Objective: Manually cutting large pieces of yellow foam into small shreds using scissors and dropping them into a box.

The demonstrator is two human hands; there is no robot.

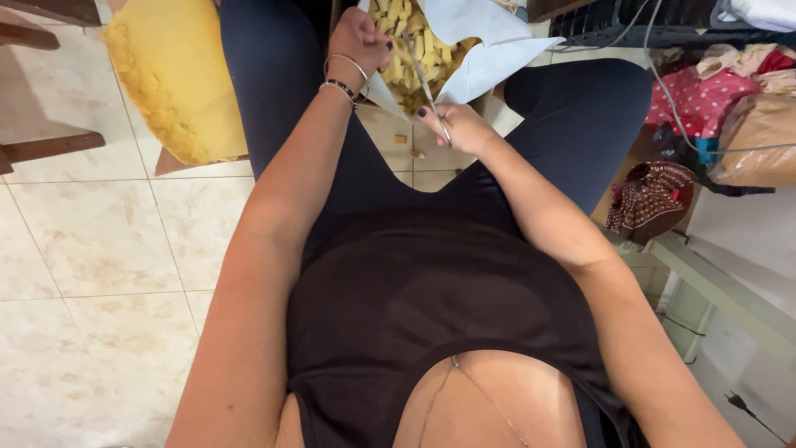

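A: Near field first. What pose do we record for the right hand (460, 124)?

B: Forearm extended forward, fingers curled shut through the handles of one pair of scissors (431, 91), blades pointing up into the bag.

A: And the left hand (358, 37)?

B: Arm straight, two bracelets (344, 75) at the wrist, fist closed on the near left edge of one white paper bag (489, 58) held between the knees.

A: Contents?

B: Many pale yellow cut pieces (419, 41); we cannot count them. About three more lie on the tiled floor (99, 249) just below the bag.

A: Further out?

B: One yellow cushion (170, 75) to the left.
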